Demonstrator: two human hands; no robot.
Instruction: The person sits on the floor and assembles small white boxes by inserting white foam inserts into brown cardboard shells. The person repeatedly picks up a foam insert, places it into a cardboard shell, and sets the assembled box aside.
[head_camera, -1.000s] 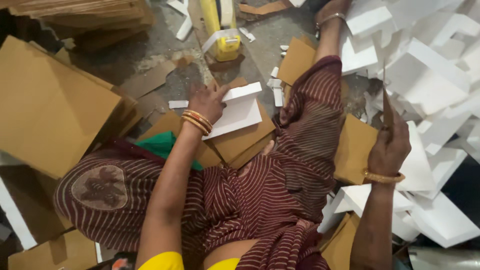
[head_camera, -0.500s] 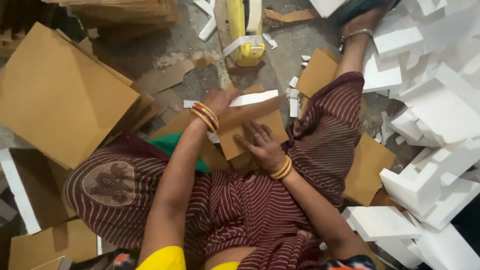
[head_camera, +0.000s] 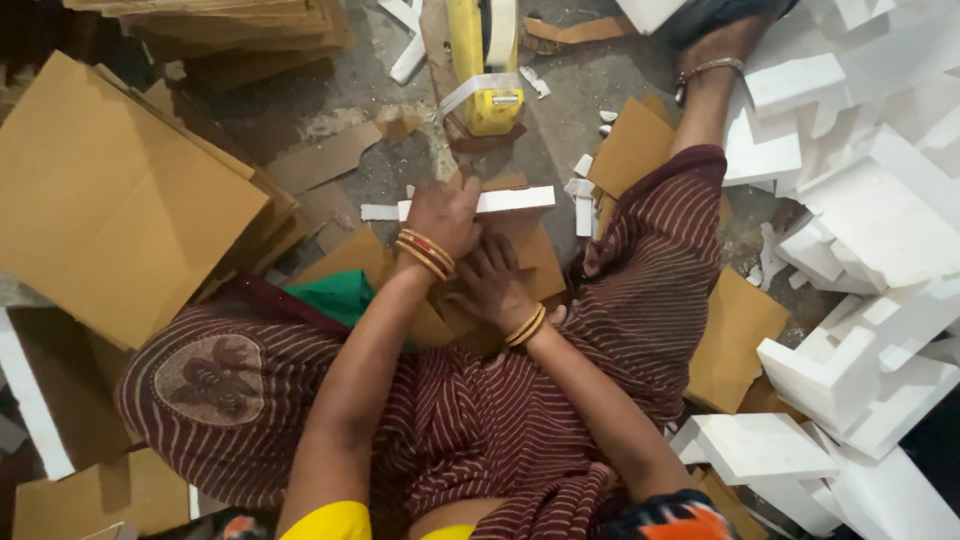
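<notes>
Seated on a grey floor (head_camera: 560, 110), legs spread, in a striped maroon garment. To the left a big stack of brown cardboard sheets (head_camera: 110, 200); to the right, well apart, a heap of white foam blocks (head_camera: 860, 210). More cut cardboard pieces (head_camera: 735, 335) lying flat around the legs. Ahead, a yellow tape dispenser (head_camera: 483, 70) on the floor.

Between the knees, a small pile of cardboard (head_camera: 535, 255) with a white foam strip (head_camera: 515, 199) lying across its far edge. Left hand (head_camera: 443, 215) closed over the left end of the strip, fingers curled around it, grasping. Right hand (head_camera: 492, 285) laid flat just beside, pressing on the cardboard under the strip, not grasping anything as far as visible.

Judged as the step of fitting foam onto board: strip being set in place while the sheet is held down. Next move probably needs the strip kept straight along the edge and a firm press, with the board not sliding.
</notes>
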